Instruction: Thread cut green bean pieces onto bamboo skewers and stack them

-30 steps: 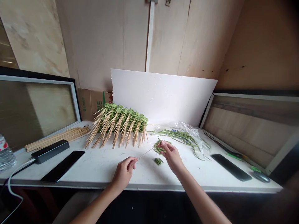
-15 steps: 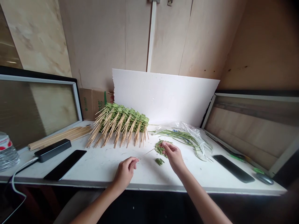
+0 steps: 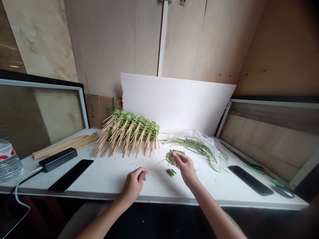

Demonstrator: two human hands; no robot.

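My left hand (image 3: 134, 182) is closed in a pinch around the lower end of a thin bamboo skewer (image 3: 157, 164), which slants up to the right. At the skewer's far end, my right hand (image 3: 184, 166) has thumb and fingertips pinched together. What sits between those fingertips is too small to make out. Right behind them lies a loose pile of short cut green stems (image 3: 171, 158), partly hidden by my right hand. A small cluster of cut stems (image 3: 171, 172) lies nearer to me, on the white tabletop (image 3: 107, 181).
Skewered green stems (image 3: 139, 124) are stacked at the back, sticks pointing toward me. Bare skewers (image 3: 67, 146), a black box (image 3: 58, 159), a phone (image 3: 71, 176) and a bottle (image 3: 9, 162) stand left. Long green stems (image 3: 194, 144), a plastic bag (image 3: 211, 146) and a dark slab (image 3: 250, 180) lie right.
Both hands keep almost the same pose around the skewer. The whole view has shifted very slightly; nothing on the table has visibly moved.
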